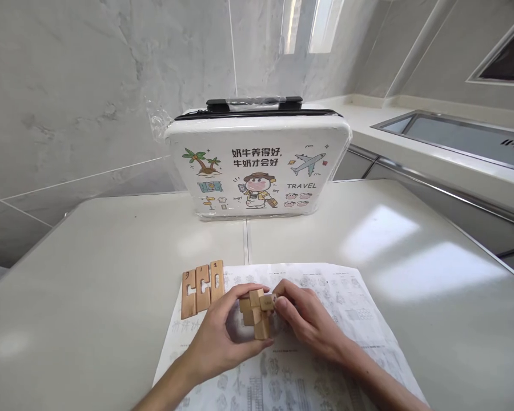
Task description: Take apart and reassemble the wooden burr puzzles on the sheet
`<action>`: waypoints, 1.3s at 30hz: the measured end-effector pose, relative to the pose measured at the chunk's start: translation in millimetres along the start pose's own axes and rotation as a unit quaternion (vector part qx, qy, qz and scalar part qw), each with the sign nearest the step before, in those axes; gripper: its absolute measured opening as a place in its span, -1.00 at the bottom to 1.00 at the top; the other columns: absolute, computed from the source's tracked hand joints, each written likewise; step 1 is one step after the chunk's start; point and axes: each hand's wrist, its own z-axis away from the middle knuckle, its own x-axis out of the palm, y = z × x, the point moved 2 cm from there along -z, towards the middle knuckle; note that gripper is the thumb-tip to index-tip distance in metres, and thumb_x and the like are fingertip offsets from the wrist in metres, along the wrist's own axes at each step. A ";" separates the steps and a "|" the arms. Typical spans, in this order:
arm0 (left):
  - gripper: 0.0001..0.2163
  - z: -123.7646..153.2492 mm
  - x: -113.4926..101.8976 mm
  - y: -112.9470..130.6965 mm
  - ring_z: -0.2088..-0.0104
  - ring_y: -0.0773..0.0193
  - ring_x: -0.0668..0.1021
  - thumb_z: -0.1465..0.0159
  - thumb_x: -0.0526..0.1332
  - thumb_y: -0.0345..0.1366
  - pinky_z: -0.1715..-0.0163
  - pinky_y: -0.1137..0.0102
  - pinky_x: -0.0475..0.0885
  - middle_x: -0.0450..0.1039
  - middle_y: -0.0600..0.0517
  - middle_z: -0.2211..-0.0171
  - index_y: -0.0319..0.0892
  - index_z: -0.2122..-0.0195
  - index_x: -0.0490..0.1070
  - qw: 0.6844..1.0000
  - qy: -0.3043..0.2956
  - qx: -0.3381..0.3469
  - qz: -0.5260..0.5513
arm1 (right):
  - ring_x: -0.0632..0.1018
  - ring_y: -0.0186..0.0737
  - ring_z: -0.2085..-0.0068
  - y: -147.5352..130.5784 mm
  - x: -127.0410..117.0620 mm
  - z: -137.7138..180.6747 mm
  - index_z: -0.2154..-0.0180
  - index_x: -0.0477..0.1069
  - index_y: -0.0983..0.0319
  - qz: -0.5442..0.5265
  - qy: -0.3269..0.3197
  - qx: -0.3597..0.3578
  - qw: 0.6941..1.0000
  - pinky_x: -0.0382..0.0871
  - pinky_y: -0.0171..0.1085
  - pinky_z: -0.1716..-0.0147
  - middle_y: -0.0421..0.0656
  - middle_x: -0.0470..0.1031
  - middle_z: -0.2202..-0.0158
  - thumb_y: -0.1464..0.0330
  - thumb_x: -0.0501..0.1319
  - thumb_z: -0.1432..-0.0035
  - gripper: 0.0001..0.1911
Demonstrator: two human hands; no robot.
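Observation:
My left hand (220, 342) and my right hand (306, 319) meet over a printed instruction sheet (351, 319), both closed on a small cluster of interlocked wooden puzzle pieces (256, 314). The left fingers curl around the cluster from the left and over its top. The right thumb and fingers pinch one piece at its upper right. Three loose notched wooden bars (201, 288), marked with numbers, lie side by side at the sheet's top left corner, just left of my left hand.
A white plastic-wrapped carry case (257, 160) with cartoon travel pictures and a black handle stands upright at the back of the pale table (89, 274). A counter with a sunken steel sink (466, 137) runs along the right. Grey marble wall behind.

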 end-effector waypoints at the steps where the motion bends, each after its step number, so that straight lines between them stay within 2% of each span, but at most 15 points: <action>1: -0.40 -0.3 -0.2 -0.9 -0.15 -0.01 0.59 -0.17 0.52 -0.31 -0.16 0.12 0.54 0.52 -0.04 -0.17 0.11 -0.20 0.38 1.000 0.003 -0.005 0.019 | 0.25 -0.30 0.47 -1.6 -0.5 0.1 0.28 0.28 0.16 -0.012 0.006 -0.002 1.000 0.12 -0.28 0.44 -0.31 0.25 0.48 0.14 0.04 -0.52 -0.68; 4: -0.41 -1.2 -0.8 -3.8 -0.22 -0.01 0.54 -0.18 0.51 -0.36 -0.22 0.12 0.50 0.47 -0.07 -0.23 0.09 -0.20 0.35 0.997 0.007 -0.019 0.077 | 0.31 -0.28 0.43 -5.6 -1.4 -0.6 0.11 0.34 0.17 -0.030 0.013 -0.003 0.999 0.19 -0.27 0.41 -0.28 0.33 0.41 0.16 0.07 -0.51 -0.77; 7: -0.41 -1.6 -2.1 -5.8 -0.26 -0.03 0.51 -0.19 0.51 -0.37 -0.25 0.10 0.46 0.43 -0.10 -0.28 0.07 -0.20 0.35 0.992 0.007 -0.021 0.126 | 0.37 -0.27 0.42 -6.4 -0.2 -1.7 0.04 0.38 0.17 -0.033 -0.023 0.004 0.999 0.23 -0.27 0.40 -0.26 0.40 0.39 0.19 0.12 -0.49 -0.80; 10: -0.41 -1.9 -4.2 -7.2 -0.29 -0.08 0.48 -0.18 0.54 -0.31 -0.26 0.09 0.44 0.40 -0.13 -0.31 0.04 -0.20 0.38 0.988 0.004 -0.025 0.151 | 0.44 -0.27 0.39 -4.4 0.8 -2.5 0.03 0.41 0.17 -0.037 -0.046 0.006 0.998 0.27 -0.29 0.41 -0.24 0.47 0.37 0.22 0.19 -0.46 -0.82; 17: -0.35 -3.9 -6.4 -6.6 -0.31 -0.07 0.44 -0.12 0.59 -0.29 -0.28 0.14 0.40 0.42 -0.10 -0.30 0.05 -0.21 0.42 0.986 -0.009 -0.018 0.166 | 0.52 -0.29 0.40 -2.9 2.1 -5.1 0.04 0.49 0.13 0.000 -0.037 -0.021 0.999 0.32 -0.34 0.41 -0.27 0.55 0.39 0.37 0.23 -0.42 -0.89; 22: -0.32 -3.9 -6.7 -9.9 -0.32 -0.10 0.43 -0.08 0.61 -0.26 -0.30 0.11 0.38 0.43 -0.10 -0.29 0.06 -0.22 0.44 0.981 -0.016 -0.017 0.191 | 0.56 -0.28 0.32 -0.4 2.6 -4.8 0.05 0.48 0.11 0.037 -0.019 -0.056 0.998 0.39 -0.31 0.30 -0.23 0.60 0.23 0.45 0.25 -0.41 -0.86; 27: -0.29 -3.2 -8.1 -13.9 -0.31 -0.17 0.42 -0.04 0.63 -0.18 -0.32 0.03 0.34 0.43 -0.13 -0.28 0.03 -0.22 0.46 0.980 -0.023 -0.015 0.195 | 0.58 -0.19 0.22 3.7 1.0 -4.7 0.00 0.48 0.10 0.147 -0.019 -0.102 0.984 0.40 -0.25 0.25 -0.16 0.60 0.13 0.46 0.23 -0.43 -0.82; 32: -0.30 -3.6 -8.7 -11.6 -0.29 -0.13 0.44 -0.07 0.60 -0.17 -0.31 0.04 0.34 0.44 -0.11 -0.27 0.05 -0.25 0.45 0.985 -0.036 -0.002 0.166 | 0.57 -0.10 0.18 5.7 -2.2 -6.1 0.00 0.46 0.14 0.214 0.014 -0.140 0.967 0.45 -0.19 0.23 -0.12 0.57 0.17 0.45 0.19 -0.46 -0.84; 36: -0.32 -3.6 -8.8 -10.0 -0.34 -0.11 0.40 -0.09 0.59 -0.17 -0.36 0.07 0.29 0.41 -0.07 -0.31 0.08 -0.24 0.45 0.990 -0.028 0.004 0.141 | 0.54 -0.04 0.05 5.3 -3.1 -6.9 0.00 0.46 0.12 0.244 0.058 -0.148 0.957 0.50 -0.09 0.08 -0.06 0.52 0.05 0.47 0.15 -0.46 -0.80; 39: -0.34 -3.1 -7.5 -7.6 -0.38 -0.10 0.36 -0.10 0.59 -0.17 -0.40 0.05 0.26 0.39 -0.05 -0.33 0.10 -0.23 0.45 0.993 -0.014 0.011 0.114 | 0.53 -0.01 0.02 5.8 -3.1 -7.2 0.00 0.46 0.12 0.265 0.080 -0.135 0.951 0.52 -0.04 0.06 -0.04 0.48 0.02 0.49 0.14 -0.45 -0.79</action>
